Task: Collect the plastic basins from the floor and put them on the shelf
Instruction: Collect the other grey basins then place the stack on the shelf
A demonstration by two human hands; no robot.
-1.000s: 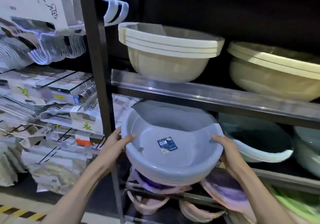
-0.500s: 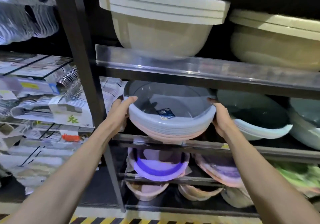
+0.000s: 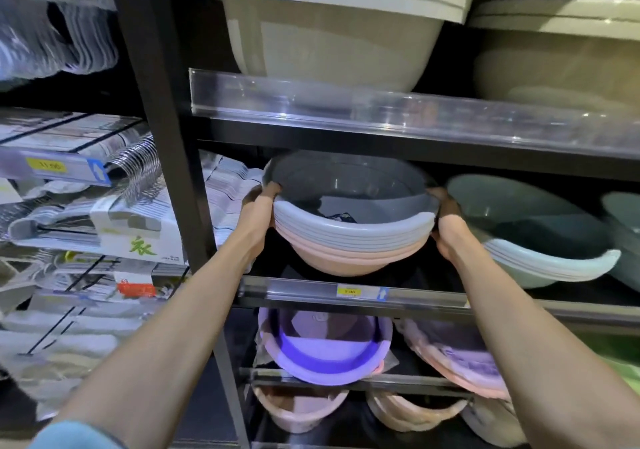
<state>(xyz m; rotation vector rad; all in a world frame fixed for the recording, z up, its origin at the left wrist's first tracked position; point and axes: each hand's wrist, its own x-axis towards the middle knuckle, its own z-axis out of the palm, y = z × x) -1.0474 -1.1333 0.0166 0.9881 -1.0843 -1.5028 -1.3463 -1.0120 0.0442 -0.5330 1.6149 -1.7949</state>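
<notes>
Your left hand (image 3: 258,218) and right hand (image 3: 446,226) clamp the basin stack (image 3: 349,237), just above the shelf rail (image 3: 408,296).

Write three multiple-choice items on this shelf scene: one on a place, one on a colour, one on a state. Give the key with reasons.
1. Where is the stack of basins that the hands hold?
A. on the top shelf
B. in the middle shelf bay, above the yellow price tag
C. on the floor

2. What colour are the lowest basins in that stack?
A. pink
B. green
C. black

3. How do the left hand and right hand stand?
A. both hang free
B. only the left one grips
C. each grips one side of the stack's rim

Key: 1 B, the stack sits between the two shelf rails, over the tag. 2 A, pink basins show beneath the grey-blue ones. 3 C, fingers curl over the rim on both sides.
</notes>
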